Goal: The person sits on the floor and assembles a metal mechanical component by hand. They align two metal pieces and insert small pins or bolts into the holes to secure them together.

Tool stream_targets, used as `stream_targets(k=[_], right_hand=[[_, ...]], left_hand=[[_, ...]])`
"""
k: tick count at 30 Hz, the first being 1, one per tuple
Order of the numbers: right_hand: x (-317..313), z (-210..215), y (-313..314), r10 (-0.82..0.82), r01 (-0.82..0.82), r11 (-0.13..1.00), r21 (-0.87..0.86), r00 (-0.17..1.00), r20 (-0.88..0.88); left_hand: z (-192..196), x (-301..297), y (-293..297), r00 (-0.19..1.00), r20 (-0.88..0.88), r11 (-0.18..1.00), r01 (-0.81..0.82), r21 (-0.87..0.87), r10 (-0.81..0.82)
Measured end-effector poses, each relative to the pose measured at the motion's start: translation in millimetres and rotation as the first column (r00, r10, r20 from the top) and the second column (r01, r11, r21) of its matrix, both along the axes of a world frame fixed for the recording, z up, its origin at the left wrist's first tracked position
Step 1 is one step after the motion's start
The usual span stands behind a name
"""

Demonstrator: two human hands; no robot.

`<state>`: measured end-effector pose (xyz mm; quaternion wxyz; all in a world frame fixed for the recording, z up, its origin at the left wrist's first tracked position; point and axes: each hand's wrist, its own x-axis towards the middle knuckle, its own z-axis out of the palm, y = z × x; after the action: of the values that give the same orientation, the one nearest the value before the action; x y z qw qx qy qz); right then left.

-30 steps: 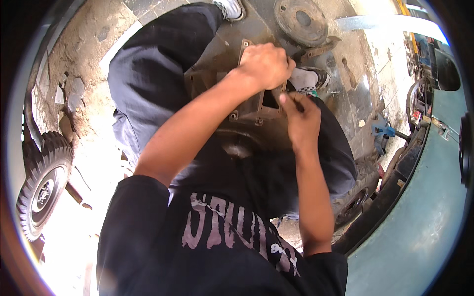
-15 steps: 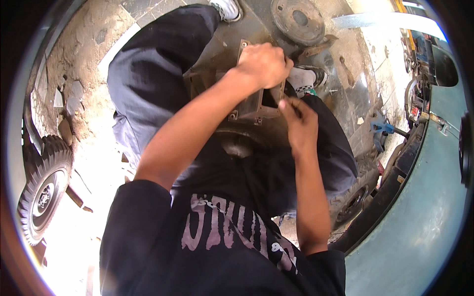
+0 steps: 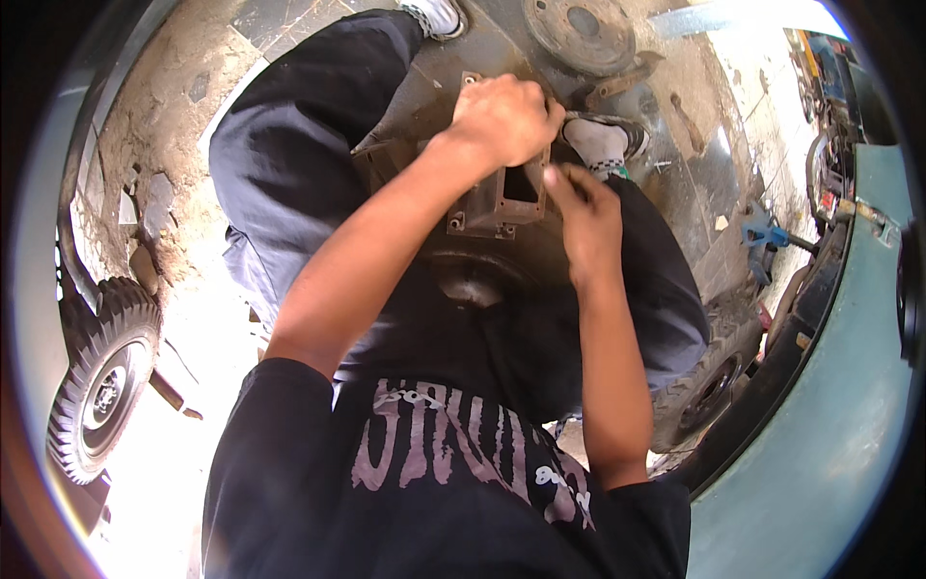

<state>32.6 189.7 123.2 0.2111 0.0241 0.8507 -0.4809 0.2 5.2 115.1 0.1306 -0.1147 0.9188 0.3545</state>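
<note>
the person is sitting on the ground in a black printed t-shirt (image 3: 453,482) and dark trousers (image 3: 289,164), knees spread wide, filling most of the view. a teal vehicle body (image 3: 839,434) is curving down the right edge. a small tyred wheel (image 3: 96,386) is lying on the dusty floor at the far left, and another tyre (image 3: 704,386) is sitting just under the right knee. a round rusty brake drum (image 3: 579,29) is lying on the ground beyond the feet, near a white shoe (image 3: 598,145).

between the knees, a dark, greasy metal housing (image 3: 492,207) with a square opening and bolt holes along its flange is resting in front of the person's lap. the left hand (image 3: 506,116) is closing over the housing's upper edge, fingers curled tight around it. the right hand (image 3: 588,217) is touching the housing's right side just beside the square opening, fingers pinched together; whether they are pinching something small cannot be told.
</note>
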Motion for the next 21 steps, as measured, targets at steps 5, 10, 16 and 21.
stream_targets(k=[5,10,16,21], right_hand=[[-6.0,3.3,-8.2,-0.013,0.012,1.000,0.007,0.999,0.035],[11.2,2.1,7.6,0.069,-0.070,0.996,0.058,0.997,0.019],[-18.6,-13.0,-7.7,0.028,-0.029,0.999,-0.018,0.997,-0.072],[25.4,7.0,9.9,-0.012,0.014,1.000,-0.025,0.997,0.080]], left_hand=[[-5.9,-1.6,-2.7,1.000,-0.011,0.999,0.028,-0.025,-0.028],[-4.5,-2.6,0.7,1.000,0.016,0.997,-0.013,-0.072,0.014],[-16.1,-9.3,-1.0,0.998,0.026,0.996,0.052,-0.073,-0.050],[-10.5,-6.0,-1.3,1.000,0.028,0.998,-0.009,-0.061,0.011]])
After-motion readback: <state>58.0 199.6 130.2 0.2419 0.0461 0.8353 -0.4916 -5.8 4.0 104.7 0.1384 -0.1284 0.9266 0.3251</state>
